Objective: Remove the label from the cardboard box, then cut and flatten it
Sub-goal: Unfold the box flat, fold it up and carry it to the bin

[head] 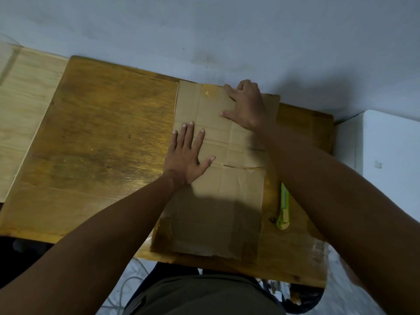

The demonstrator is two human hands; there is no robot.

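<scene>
1. The cardboard box (218, 178) is found lying flat on the wooden worktop (97, 137), right of centre, its length running from the near edge to the far edge. Creases and a short slit are seen across its middle; glossy tape is visible at the far end and at the near left corner.
2. No label can be made out on the upward face; whether one remains underneath cannot be told.
3. The left hand (186, 160) is laid palm-down on the left side of the cardboard, fingers spread and unclenched, nothing grasped.
4. The right hand (246, 105) is pressed on the far part of the sheet, fingers splayed, with the fingertips reaching the far edge. Whether that edge is pinched or merely pressed cannot be told.
5. A green utility knife (284, 206) is left on the worktop just beside the right edge of the cardboard, untouched.
6. Step judged in hand: flattening. Cutting appears to be done, as the box lies opened out in a single layer.
7. Next move, as judged: firm downward pressure is called for along the remaining creases, particularly at the taped near end, where the sheet looks slightly uneven. The knife would be needed only if the tape resists.
</scene>
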